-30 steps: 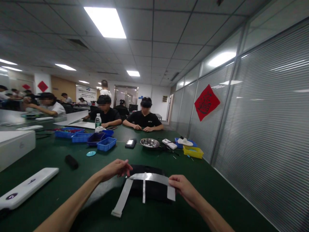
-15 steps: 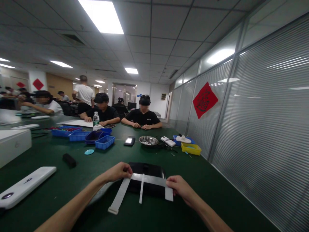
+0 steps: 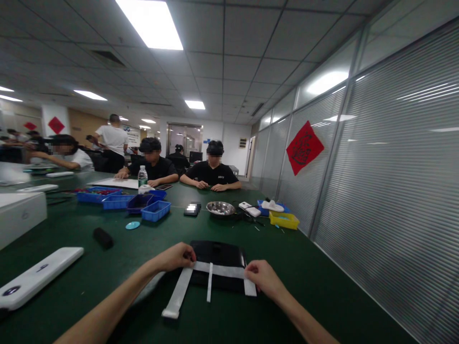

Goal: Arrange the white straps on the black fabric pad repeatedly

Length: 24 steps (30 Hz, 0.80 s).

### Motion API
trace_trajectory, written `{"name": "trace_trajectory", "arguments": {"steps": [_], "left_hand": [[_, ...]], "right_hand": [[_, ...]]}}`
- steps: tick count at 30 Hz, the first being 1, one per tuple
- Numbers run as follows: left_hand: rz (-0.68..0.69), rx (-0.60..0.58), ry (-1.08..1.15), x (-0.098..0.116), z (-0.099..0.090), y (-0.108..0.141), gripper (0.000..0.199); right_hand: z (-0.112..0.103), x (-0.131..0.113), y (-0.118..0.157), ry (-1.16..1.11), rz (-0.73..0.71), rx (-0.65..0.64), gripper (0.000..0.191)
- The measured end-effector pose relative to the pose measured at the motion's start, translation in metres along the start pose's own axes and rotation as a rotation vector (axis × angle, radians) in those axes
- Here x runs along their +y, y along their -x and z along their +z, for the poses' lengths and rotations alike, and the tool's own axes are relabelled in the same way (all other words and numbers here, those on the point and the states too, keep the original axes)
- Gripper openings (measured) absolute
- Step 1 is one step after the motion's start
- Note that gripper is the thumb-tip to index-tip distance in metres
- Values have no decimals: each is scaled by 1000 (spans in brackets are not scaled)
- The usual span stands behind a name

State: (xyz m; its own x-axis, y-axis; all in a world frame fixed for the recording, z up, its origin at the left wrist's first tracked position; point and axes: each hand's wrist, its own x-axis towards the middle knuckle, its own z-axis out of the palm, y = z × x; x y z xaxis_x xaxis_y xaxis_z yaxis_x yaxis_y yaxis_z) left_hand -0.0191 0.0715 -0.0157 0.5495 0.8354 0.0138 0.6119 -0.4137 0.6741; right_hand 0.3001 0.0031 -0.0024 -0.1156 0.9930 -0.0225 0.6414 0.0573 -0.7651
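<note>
Both my hands hold a white flat strap (image 3: 222, 271) stretched crosswise over a black flat object (image 3: 218, 253) on the green table. My left hand (image 3: 179, 255) is closed, pinching the strap's upper left corner. From there a wide, ribbed tail with a thicker end hangs toward me. My right hand (image 3: 263, 277) is closed too, with thumb and fingers pinching the right corner above a shorter ribbed tail. A narrow strip hangs between the two tails. What the black object is, I cannot make out.
A white oblong device (image 3: 43, 274) and a dark cylinder (image 3: 103, 237) lie left. Farther back are blue trays (image 3: 156, 211), a water bottle (image 3: 142, 177), a steel bowl (image 3: 221, 209) and a yellow tray (image 3: 284, 220). Two people in black sit opposite. A glass partition (image 3: 387, 181) runs along the right.
The strap's cross band has dropped slightly and lies more level between my hands. My right hand has shifted a little to the left. In the background, a person in white has moved left.
</note>
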Motion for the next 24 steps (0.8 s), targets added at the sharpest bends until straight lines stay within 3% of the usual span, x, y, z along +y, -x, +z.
{"name": "trace_trajectory", "arguments": {"steps": [14,18,24], "left_hand": [[2,25,-223,10,3,5,26],[56,20,-229,18,4,8,25],[176,-79,-207,36,8,15,36]], "right_hand": [[3,9,-2,177,-106,44,18],[3,10,-2,251,-119,64,16],[8,-2,4,397,-367,74,20]]}}
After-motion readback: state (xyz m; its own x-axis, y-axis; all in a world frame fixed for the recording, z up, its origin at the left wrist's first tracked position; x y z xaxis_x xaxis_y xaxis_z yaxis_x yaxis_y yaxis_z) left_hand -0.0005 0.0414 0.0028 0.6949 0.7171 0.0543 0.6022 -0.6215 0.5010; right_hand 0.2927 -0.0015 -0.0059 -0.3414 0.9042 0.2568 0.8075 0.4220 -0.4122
